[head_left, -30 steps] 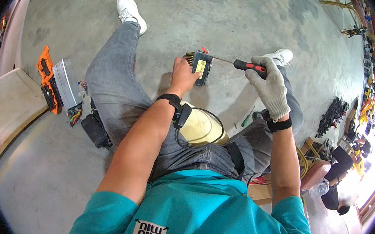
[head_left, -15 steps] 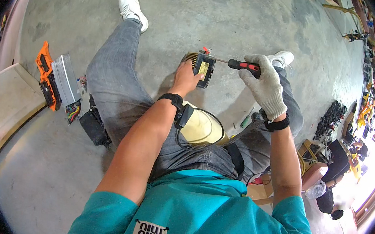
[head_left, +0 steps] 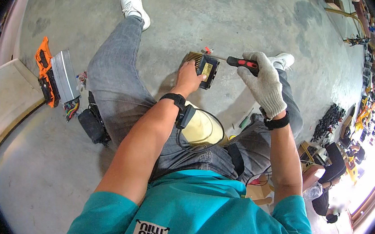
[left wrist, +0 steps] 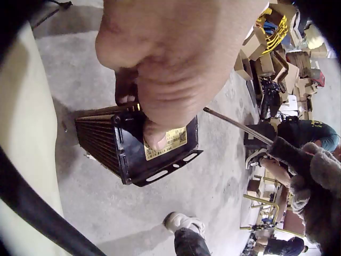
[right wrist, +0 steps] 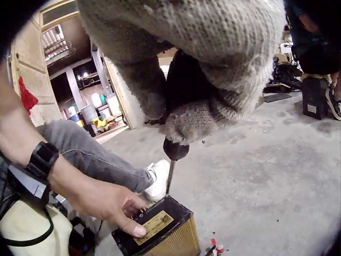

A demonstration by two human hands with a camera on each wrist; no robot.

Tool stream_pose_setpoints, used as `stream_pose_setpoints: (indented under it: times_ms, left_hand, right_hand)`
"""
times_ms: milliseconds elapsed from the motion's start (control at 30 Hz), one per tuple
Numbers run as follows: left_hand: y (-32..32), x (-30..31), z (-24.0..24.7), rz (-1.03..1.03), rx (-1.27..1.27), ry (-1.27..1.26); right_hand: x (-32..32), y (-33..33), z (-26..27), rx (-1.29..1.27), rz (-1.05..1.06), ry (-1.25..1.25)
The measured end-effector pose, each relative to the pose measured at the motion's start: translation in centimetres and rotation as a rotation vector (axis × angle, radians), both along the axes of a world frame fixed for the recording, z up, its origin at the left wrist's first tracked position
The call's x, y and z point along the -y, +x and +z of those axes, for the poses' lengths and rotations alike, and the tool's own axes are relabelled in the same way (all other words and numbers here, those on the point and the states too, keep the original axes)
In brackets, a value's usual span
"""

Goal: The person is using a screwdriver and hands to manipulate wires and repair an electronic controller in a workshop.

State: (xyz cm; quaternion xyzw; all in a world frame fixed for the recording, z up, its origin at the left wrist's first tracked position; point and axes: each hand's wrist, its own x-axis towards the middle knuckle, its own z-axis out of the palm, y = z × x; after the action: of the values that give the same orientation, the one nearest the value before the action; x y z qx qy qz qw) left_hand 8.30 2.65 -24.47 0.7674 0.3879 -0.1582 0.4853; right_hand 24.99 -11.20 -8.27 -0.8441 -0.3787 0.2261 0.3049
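The bare left hand grips a finned metal box with a black end plate and a yellow label. In the left wrist view its thumb presses on the label of the box. The gloved right hand holds a black and red screwdriver by the handle. In the right wrist view the screwdriver's shaft points down at the edge of the end plate; whether the tip touches is hard to tell. Small red bits lie on the floor beside the box.
An orange part and a silver finned case with coloured wires lie at the left, near a black pouch. A green-handled tool lies between the legs. Dark cables are piled at the right, with another person beyond.
The box and left hand have shifted slightly right, and the box is tilted a little more. The right hand with the screwdriver has moved left, nearer the box.
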Motion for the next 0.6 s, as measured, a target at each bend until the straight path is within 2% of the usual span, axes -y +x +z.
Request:
stream_pose_setpoints:
  times_ms: [600]
  left_hand:
    - [-0.09, 0.33, -0.52, 0.003, -0.001, 0.026]
  right_hand:
    - [-0.31, 0.23, -0.37, 0.062, 0.079, -0.013]
